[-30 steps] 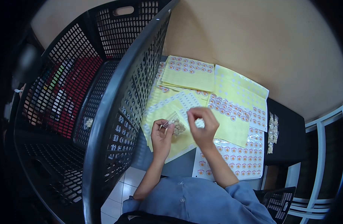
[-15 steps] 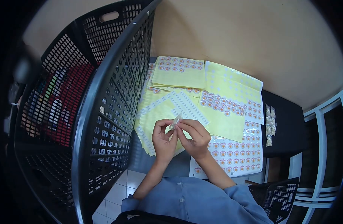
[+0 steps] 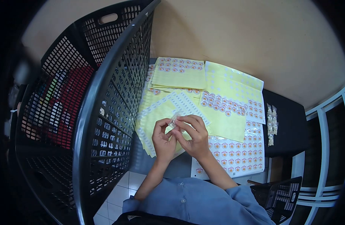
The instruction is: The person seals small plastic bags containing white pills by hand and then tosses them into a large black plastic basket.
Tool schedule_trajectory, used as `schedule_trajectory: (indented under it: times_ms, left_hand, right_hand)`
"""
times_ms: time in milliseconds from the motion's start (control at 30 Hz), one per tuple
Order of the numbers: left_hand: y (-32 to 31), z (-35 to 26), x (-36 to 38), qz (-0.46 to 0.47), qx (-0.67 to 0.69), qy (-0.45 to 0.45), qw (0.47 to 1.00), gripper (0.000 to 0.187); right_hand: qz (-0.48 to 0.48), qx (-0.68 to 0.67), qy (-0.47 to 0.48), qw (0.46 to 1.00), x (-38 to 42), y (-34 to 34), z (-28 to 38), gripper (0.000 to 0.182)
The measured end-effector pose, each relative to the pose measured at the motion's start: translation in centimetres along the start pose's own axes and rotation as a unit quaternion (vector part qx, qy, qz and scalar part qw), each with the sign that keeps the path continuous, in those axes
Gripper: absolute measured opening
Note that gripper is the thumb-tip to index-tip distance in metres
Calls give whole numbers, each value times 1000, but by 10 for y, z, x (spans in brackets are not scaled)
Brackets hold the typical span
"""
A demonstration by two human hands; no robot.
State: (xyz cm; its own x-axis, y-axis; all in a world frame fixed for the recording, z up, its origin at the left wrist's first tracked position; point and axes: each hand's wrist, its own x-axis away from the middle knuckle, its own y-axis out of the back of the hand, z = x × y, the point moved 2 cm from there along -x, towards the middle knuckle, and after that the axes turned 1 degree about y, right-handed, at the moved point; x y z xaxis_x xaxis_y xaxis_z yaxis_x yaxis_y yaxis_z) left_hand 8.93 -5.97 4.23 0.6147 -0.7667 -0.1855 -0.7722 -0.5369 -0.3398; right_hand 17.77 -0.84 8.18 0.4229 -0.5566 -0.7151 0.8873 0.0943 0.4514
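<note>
Left hand (image 3: 164, 144) and right hand (image 3: 195, 137) pinch a small clear bag (image 3: 174, 121) between fingertips, above the table (image 3: 141, 160), in from its near edge. Label sheet (image 3: 236, 153) at near right corner: rows of round orange-and-pink stickers, lettering too small to read. Yellow sheets (image 3: 180, 78), part-stickered, toward far edge. Black basket (image 3: 118, 86) along left edge.

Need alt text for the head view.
Left hand and right hand together hold a small clear bag over yellow sticker sheets. A black perforated basket stands at left; filled bags lie on a black surface at right.
</note>
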Motion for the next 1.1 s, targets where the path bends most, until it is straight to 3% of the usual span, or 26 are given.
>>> schedule_trajectory:
  times_ms: [300,433,667,767,867,900,967,1100]
  left_hand:
    - [-6,2,-2,43,4,-21,999,22]
    - [-16,1,1,34,33,13,999,18]
    - [-35,6,8,50,53,79,994,16]
    - [-41,15,13,60,33,61,996,16]
    - [-52,18,19,95,51,73,991,16]
    - [-58,15,22,104,69,86,988,16]
    - [-67,16,26,126,76,96,984,15]
    - [-91,23,37,178,75,129,973,21]
  right_hand:
    - [16,-5,30,999,7,13,-3,29]
    - [2,5,44,999,12,23,-5,33]
    - [-35,-15,-21,999,24,43,-12,40]
    - [-52,29,-9,998,30,55,-15,41]
    - [-85,-97,-178,975,38,66,-18,47]
    - [-95,-85,-183,975,42,75,-19,47]
    - [-24,-173,-254,951,50,85,-24,48]
    - [-35,-72,-205,976,66,112,-28,51]
